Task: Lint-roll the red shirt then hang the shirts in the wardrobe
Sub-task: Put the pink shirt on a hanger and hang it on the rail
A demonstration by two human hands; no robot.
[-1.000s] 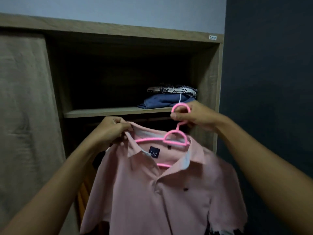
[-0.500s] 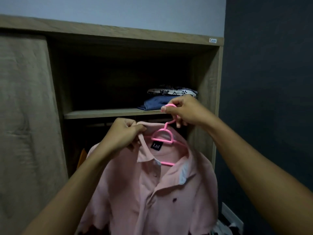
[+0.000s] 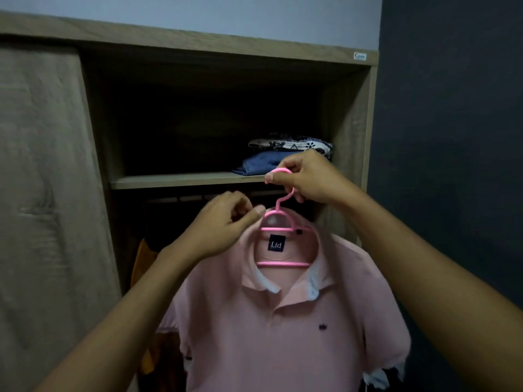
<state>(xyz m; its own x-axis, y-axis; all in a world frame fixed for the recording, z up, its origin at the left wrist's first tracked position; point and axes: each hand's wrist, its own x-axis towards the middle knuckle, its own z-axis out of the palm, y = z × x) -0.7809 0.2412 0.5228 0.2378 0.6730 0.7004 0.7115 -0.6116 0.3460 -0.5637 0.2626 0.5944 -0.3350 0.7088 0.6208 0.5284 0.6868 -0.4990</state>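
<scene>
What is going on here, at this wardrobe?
A person faces an open wardrobe with a pink polo shirt on a pink plastic hanger. The right hand grips the hanger's hook, level with the shelf edge; the left hand is at the collar, though whether it pinches the fabric is unclear. The shirt is not yet hung inside.

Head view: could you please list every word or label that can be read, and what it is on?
"Ltd": dark label inside the shirt collar.
Sticker on the wardrobe top edge: too blurred to read.
Chest emblem: no readable letters.
</scene>
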